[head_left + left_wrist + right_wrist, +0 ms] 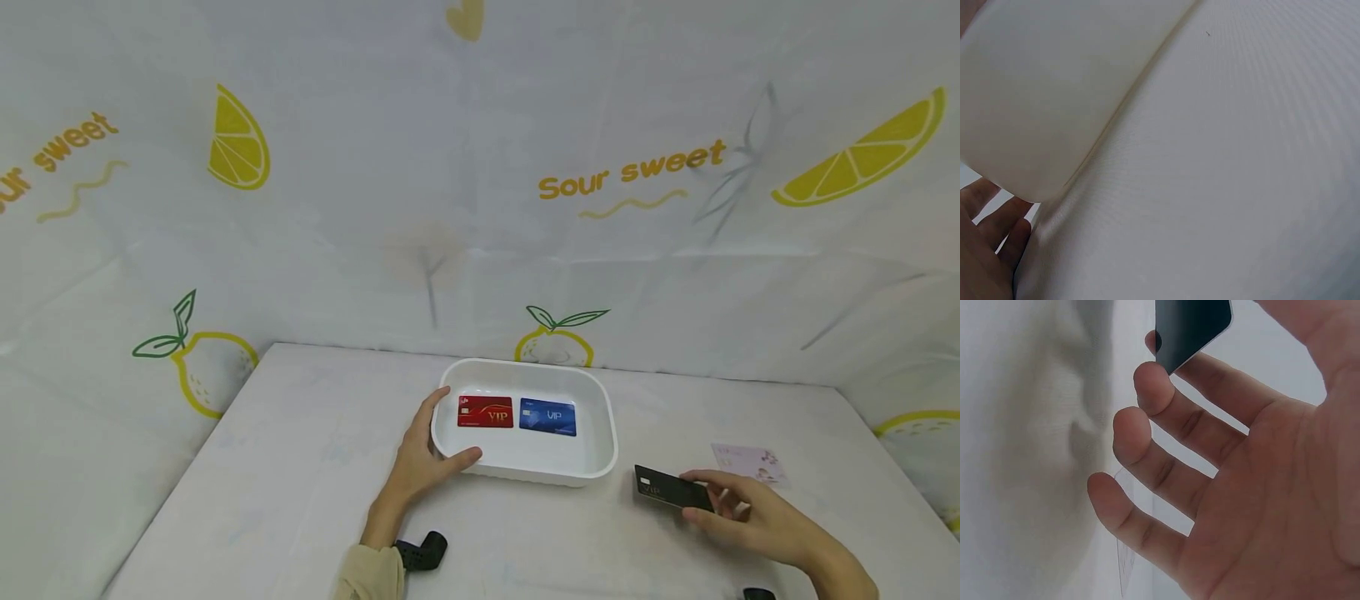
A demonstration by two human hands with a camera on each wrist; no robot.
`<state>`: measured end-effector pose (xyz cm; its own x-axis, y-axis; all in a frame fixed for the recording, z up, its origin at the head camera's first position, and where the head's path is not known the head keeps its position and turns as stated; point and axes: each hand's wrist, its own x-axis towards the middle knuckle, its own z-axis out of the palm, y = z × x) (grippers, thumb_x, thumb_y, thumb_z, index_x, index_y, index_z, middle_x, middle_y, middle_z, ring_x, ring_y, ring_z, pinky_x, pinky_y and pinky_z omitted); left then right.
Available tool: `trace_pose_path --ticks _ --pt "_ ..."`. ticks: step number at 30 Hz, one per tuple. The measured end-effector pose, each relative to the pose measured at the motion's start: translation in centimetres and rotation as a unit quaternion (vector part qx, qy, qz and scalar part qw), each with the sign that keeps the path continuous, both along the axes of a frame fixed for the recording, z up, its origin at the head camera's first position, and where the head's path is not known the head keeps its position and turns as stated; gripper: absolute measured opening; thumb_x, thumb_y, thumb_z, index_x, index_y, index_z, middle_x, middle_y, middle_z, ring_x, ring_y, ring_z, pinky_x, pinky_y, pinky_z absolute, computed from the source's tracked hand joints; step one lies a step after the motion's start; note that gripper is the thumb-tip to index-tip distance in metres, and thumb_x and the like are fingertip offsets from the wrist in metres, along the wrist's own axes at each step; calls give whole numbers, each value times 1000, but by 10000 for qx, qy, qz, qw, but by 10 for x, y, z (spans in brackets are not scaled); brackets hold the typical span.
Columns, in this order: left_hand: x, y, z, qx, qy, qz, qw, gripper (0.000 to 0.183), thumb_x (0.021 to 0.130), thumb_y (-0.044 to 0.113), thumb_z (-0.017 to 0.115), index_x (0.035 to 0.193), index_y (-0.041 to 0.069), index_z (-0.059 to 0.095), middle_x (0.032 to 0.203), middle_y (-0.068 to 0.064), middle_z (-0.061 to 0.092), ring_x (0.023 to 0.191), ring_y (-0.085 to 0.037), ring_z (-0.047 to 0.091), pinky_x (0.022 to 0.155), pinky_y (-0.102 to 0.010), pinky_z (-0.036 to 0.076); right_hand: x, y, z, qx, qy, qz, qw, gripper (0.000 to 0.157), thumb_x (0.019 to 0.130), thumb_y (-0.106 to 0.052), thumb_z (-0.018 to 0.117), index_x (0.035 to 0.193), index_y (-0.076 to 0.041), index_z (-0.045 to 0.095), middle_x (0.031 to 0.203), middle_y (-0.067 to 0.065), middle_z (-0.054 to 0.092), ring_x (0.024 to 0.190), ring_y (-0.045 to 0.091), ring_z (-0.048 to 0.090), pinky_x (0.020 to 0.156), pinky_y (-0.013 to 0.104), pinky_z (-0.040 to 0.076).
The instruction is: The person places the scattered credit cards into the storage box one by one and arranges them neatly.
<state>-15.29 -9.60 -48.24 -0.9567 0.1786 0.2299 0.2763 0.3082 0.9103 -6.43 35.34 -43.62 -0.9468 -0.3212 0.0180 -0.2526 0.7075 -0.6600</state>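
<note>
My left hand grips the left end of a white plastic tray, thumb over the front rim and fingers along the left side. Inside the tray a red VIP card and a blue VIP card lie side by side, face up. To the right of the tray, my right hand pinches a black VIP card by its right end, tilted above the table. The right wrist view shows the card's dark corner near the fingertips, with the other fingers loosely bent.
A pale pink card with a flower print lies on the white table, just behind my right hand. A white cloth printed with lemons hangs behind the table. Dark wrist devices sit at my wrists.
</note>
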Motion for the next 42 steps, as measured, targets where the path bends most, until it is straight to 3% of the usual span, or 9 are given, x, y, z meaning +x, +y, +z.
trace_pose_path --ticks 24,32,42 --pt "1 1 -2 52 -17 -22 10000 98 75 36 86 155 10 36 155 -17 49 135 -34 52 113 -63 42 2 -9 20 180 702 -360 9967 39 88 -13 78 125 -11 65 87 -13 53 75 1 52 62 20 45" --pt "1 0 -2 1 6 25 10000 96 74 37 86 154 14 38 154 -17 49 135 -33 52 112 -64 43 -2 -18 29 6 1201 -38 9928 41 85 -6 79 124 -11 66 85 -15 55 75 1 54 63 19 48" --pt "0 1 0 5 19 -17 10000 98 75 38 86 155 10 37 155 -17 49 135 -34 52 112 -64 43 -11 -37 51 299 1191 -60 9924 41 88 -15 79 127 -18 66 85 -17 57 77 -1 56 68 19 50"
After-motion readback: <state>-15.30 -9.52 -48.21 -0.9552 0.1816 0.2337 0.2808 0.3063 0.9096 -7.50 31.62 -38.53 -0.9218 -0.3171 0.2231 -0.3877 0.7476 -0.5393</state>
